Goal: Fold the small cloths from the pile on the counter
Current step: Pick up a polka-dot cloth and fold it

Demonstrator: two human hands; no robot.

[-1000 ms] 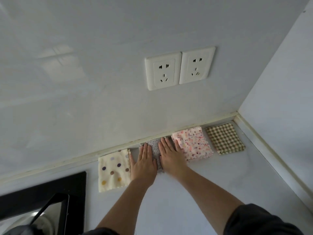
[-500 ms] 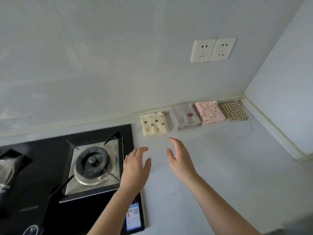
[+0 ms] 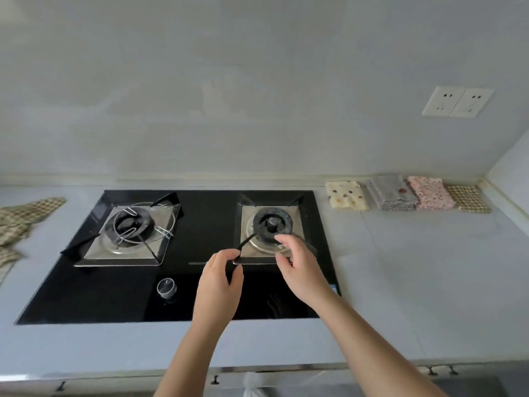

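Observation:
Several folded small cloths lie in a row against the back wall at the right: a cream dotted cloth (image 3: 346, 195), a grey cloth (image 3: 392, 193), a pink flowered cloth (image 3: 430, 192) and a brown checked cloth (image 3: 469, 199). A loose pile of checked cloths (image 3: 20, 222) lies on the counter at the far left. My left hand (image 3: 219, 285) and my right hand (image 3: 300, 270) hover over the front of the black stove, fingers loosely curled, holding nothing. Both hands are far from either group of cloths.
A black two-burner gas stove (image 3: 177, 299) fills the middle of the grey counter (image 3: 415, 282), with a knob (image 3: 166, 287) at its front. A double wall socket (image 3: 458, 102) sits on the back wall at the right. A side wall closes the right corner.
My hands left the grey folded cloth and drew back from the row. The view swung left, so the stove and the loose pile at the far left came into sight.

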